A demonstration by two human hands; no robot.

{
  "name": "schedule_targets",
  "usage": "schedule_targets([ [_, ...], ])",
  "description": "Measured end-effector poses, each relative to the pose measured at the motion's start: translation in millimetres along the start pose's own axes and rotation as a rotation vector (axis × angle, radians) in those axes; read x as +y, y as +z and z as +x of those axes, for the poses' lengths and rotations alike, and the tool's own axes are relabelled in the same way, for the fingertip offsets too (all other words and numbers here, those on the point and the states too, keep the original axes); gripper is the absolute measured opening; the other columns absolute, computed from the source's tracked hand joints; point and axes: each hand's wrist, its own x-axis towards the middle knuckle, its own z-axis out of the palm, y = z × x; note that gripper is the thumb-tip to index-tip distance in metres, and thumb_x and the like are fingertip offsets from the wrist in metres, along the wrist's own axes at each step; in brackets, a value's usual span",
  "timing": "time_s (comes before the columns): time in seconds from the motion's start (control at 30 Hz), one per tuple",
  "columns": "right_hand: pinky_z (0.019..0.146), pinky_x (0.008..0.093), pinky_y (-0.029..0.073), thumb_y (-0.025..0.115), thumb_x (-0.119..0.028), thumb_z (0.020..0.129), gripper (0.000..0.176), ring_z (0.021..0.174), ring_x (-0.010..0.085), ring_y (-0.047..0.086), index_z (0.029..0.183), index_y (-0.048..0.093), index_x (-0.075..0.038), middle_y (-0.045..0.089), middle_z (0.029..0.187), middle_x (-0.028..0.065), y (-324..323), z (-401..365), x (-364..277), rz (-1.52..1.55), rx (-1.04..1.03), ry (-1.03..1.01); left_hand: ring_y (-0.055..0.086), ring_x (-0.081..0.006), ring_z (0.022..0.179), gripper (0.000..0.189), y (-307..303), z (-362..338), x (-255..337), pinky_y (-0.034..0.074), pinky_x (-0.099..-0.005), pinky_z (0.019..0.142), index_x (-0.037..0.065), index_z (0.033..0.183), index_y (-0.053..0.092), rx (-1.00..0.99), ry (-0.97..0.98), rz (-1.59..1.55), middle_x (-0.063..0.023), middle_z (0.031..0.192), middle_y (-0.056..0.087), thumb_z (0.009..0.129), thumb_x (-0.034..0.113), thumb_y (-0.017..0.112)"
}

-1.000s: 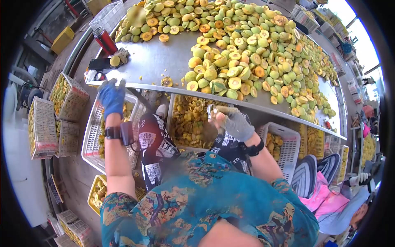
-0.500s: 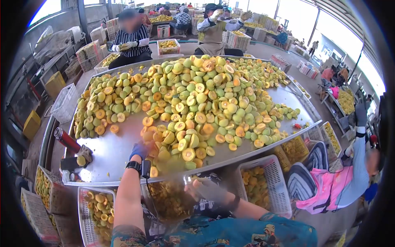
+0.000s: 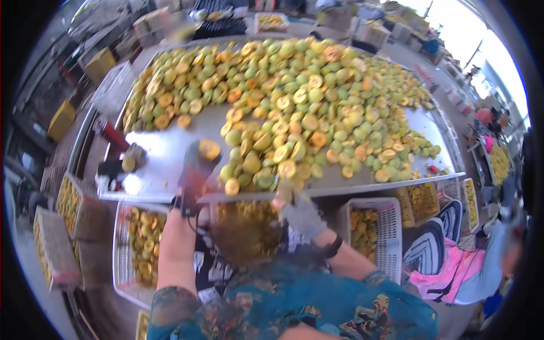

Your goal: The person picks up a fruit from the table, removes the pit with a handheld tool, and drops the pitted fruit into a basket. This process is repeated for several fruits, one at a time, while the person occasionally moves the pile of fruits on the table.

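Observation:
A heap of halved peaches [image 3: 317, 107], green-yellow outside with orange flesh, covers much of the metal table [image 3: 164, 150]. My left hand [image 3: 195, 170], in a dark glove and smeared by motion, is over the table's near edge left of the heap. A peach half [image 3: 208, 149] shows at its fingers, cut face up. My right hand [image 3: 303, 215], in a pale grey glove, is at the near edge of the heap with its fingers bent together; I cannot tell what is in them. Below, between my arms, is a container of fruit pieces [image 3: 246, 232], partly blurred.
White crates of fruit stand left [image 3: 120, 249] and right [image 3: 388, 243] of me. A red flask [image 3: 110, 133] is at the table's left end. A person in a pink garment [image 3: 439, 277] sits at right; another person in striped clothing [image 3: 218, 22] is across the table.
My view has tilted down, so the table appears higher. My left hand has come away from the heap with a peach half. My right hand has risen from above the container to the table edge.

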Motion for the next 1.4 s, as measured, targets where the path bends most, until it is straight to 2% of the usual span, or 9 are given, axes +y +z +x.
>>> schedule_targets([
  [0.07,0.05,0.0281,0.047,0.063,-0.022,0.091,0.028,0.055,0.011,0.055,0.109,0.052,-0.004,0.058,0.073,0.0018,18.1,-2.8,-15.4,-0.032,-0.04,-0.027,0.056,-0.0412,0.107,0.042,7.8,-25.9,60.4,0.046,-0.054,0.093,0.001,0.121,0.053,0.057,0.023,-0.353,-0.0213,0.119,0.058,0.09,0.029,0.048],
  [0.13,0.051,0.0307,0.048,0.063,-0.024,0.09,0.029,0.055,0.0153,0.057,0.107,0.053,-0.003,0.059,0.071,0.0046,37.5,-8.4,-27.2,-0.02,-0.073,-0.008,0.056,-0.0412,0.109,0.049,10.1,-44.8,115.1,0.048,-0.0539,0.092,0.001,0.122,0.053,0.129,-0.421,-1.489,-0.0223,0.119,0.058,0.095,0.041,0.045],
  [0.27,0.058,0.0412,0.049,0.064,-0.029,0.088,0.034,0.066,0.0363,0.062,0.103,0.056,0.0,0.061,0.074,0.0197,64.3,-9.4,-46.6,-0.521,-0.049,-0.537,0.058,-0.0341,0.107,0.055,28.5,-86.3,178.4,0.051,-0.0486,0.089,0.002,0.124,0.05,0.306,-0.339,-1.18,-0.02,0.12,0.058,0.097,0.049,0.04],
  [0.33,0.061,0.045,0.049,0.064,-0.03,0.087,0.036,0.073,0.042,0.063,0.103,0.057,0.001,0.062,0.077,0.0244,78.1,-15.5,-55.4,-0.529,-0.03,-0.605,0.059,-0.0278,0.107,0.05,35.7,-107.4,196.2,0.051,-0.0442,0.09,0.002,0.124,0.049,0.302,0.13,-0.225,-0.0171,0.121,0.057,0.099,0.044,0.041],
  [0.6,0.054,0.0464,0.047,0.065,-0.027,0.086,0.031,0.065,0.0429,0.061,0.098,0.055,0.0,0.06,0.069,0.0227,104.1,-40.1,-49.3,-0.642,-0.048,-0.713,0.062,-0.0248,0.096,0.034,44.0,-150.5,224.5,0.055,-0.0388,0.084,0.001,0.116,0.05,0.363,0.067,-0.826,-0.0148,0.109,0.059,0.098,0.029,0.047],
  [1.07,0.064,0.0466,0.048,0.059,-0.029,0.087,0.032,0.075,0.0435,0.061,0.096,0.06,0.002,0.061,0.076,0.0261,97.1,-57.9,-52.7,-0.585,-0.363,-0.488,0.066,-0.0252,0.075,0.049,35.1,-159.0,230.9,0.058,-0.0375,0.07,-0.001,0.099,0.059,0.284,-0.144,-0.889,-0.0156,0.089,0.065,0.1,0.044,0.04],
  [1.23,0.065,0.0476,0.047,0.055,-0.031,0.089,0.031,0.077,0.0434,0.061,0.098,0.062,-0.002,0.062,0.078,0.0251,81.6,-54.7,-61.6,-0.751,-0.475,-0.427,0.066,-0.0236,0.071,0.047,20.4,-147.2,215.5,0.056,-0.0333,0.07,-0.005,0.091,0.064,-0.042,0.179,-0.25,-0.0155,0.083,0.067,0.099,0.036,0.045],
  [1.33,0.063,0.0446,0.047,0.056,-0.032,0.089,0.033,0.073,0.037,0.063,0.099,0.061,-0.002,0.062,0.074,0.0231,79.3,-54.1,-57.6,-0.65,-0.483,-0.421,0.064,-0.0252,0.071,0.045,22.6,-136.3,212.5,0.054,-0.0346,0.068,-0.006,0.09,0.065,-0.233,0.123,-0.513,-0.0172,0.085,0.066,0.097,0.034,0.045],
  [1.4,0.047,0.0298,0.037,0.057,-0.034,0.092,0.028,0.053,0.0176,0.051,0.091,0.056,-0.006,0.052,0.063,0.0061,77.1,-52.6,-56.4,-0.125,-0.691,0.076,0.062,-0.0278,0.07,0.049,29.5,-132.1,203.5,0.053,-0.0368,0.065,-0.003,0.087,0.065,-0.276,0.239,-0.517,-0.0174,0.087,0.065,0.098,0.038,0.04],
])
